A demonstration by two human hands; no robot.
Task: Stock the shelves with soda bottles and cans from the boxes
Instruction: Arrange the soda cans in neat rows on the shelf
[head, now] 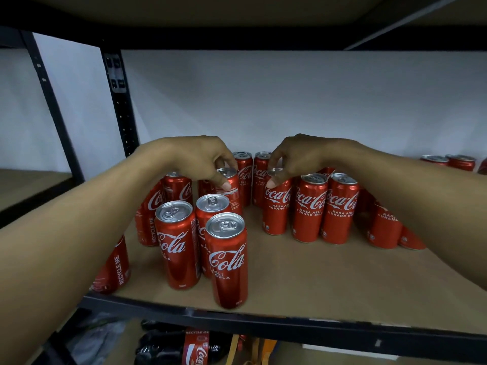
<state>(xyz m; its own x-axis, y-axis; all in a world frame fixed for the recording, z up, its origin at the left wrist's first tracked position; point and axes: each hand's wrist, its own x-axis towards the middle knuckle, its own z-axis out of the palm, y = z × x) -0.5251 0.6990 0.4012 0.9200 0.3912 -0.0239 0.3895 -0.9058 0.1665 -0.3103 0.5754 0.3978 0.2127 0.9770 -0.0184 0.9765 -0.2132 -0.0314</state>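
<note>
**Operator:** What structure is in view?

**Inspector:** A black metal shelving frame (123,106) stands against a white wall (290,96). It carries a brown fibreboard shelf (303,272).

**Operator:** Where is the stock?

**Inspector:** Upright red Coca-Cola cans with silver tops stand on the shelf. The left group (175,246) reaches almost to the near edge. The right row (311,206) stands further back, labels facing forward. Two far cans (243,175) stand between both hands, close to the wall.

**Operator:** What is the condition of the hands?

**Inspector:** The person's left hand (200,156) has its fingers curled over the top rim of the left-held can (232,191), thumb pressed on the side. This can is at the far end of the left group, and its base is hidden. The right hand (297,156) grips the right-held can (276,209) the same way. This can is the leftmost of the right row, and its base is level with its neighbours.

**Operator:** Is anything lower down?

**Inspector:** Dark cola bottles (168,349) with red labels lie on the level below, at the near left.
</note>
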